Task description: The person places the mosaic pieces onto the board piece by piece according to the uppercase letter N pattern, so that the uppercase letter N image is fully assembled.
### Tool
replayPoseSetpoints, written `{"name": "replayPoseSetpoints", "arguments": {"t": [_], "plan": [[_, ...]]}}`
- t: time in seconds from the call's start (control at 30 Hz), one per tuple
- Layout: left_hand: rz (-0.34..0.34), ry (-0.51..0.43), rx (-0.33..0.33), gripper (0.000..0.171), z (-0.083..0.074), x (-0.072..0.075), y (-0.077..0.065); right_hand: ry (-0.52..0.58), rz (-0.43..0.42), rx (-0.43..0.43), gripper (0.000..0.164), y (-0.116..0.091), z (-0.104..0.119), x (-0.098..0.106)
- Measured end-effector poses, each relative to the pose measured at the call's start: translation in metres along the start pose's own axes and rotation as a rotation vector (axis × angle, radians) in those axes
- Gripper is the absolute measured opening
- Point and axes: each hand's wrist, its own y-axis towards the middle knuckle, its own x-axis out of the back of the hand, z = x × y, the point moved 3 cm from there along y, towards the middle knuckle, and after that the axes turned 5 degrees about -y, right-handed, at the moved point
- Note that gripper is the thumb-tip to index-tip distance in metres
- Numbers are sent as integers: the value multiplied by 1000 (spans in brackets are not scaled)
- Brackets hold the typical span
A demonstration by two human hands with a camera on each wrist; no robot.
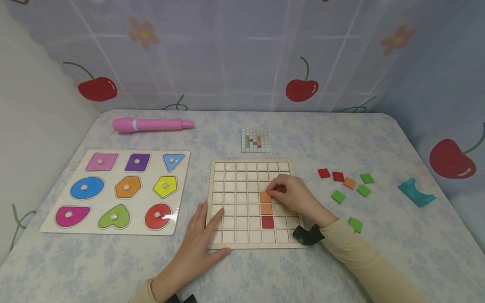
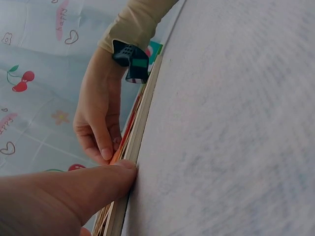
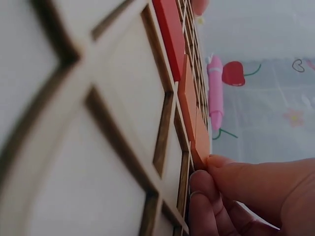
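Note:
A wooden grid board of square cells lies in the middle of the table. In one column sit a red tile, an orange tile above it, and a second orange tile farther up. My right hand pinches that upper orange tile between thumb and fingertips, as the right wrist view shows at the tile's edge. My left hand rests on the board's lower left corner, fingers spread and straight, thumb along the front edge.
Right of the board lie loose red tiles, an orange tile, several green tiles and a teal curved piece. A pattern card lies behind. On the left are a shape puzzle and a pink pen-like stick.

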Motion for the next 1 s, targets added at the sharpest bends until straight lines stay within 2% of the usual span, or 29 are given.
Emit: {"name": "replayPoseSetpoints", "arguments": {"t": [0.23,0.4,0.47,0.53,0.7,0.83,1.0], "plan": [[8,1,16,86,0,-1,0,-13,7,-18,11,-4,-5,6],[12,9,22,87,1,-2,0,23,-74,-77,19,-20,-31,39],[13,11,23,87,1,-2,1,45,-125,-120,25,-31,-49,56],[14,14,23,87,0,-1,0,49,-184,-202,30,-45,-68,72],[15,11,11,86,0,1,-1,53,-299,-449,42,-82,-112,98],[12,1,7,85,-1,2,-1,42,-320,-527,50,-96,-132,105],[20,-4,5,85,-1,2,-1,-52,-277,-555,56,-99,-138,105]]}}
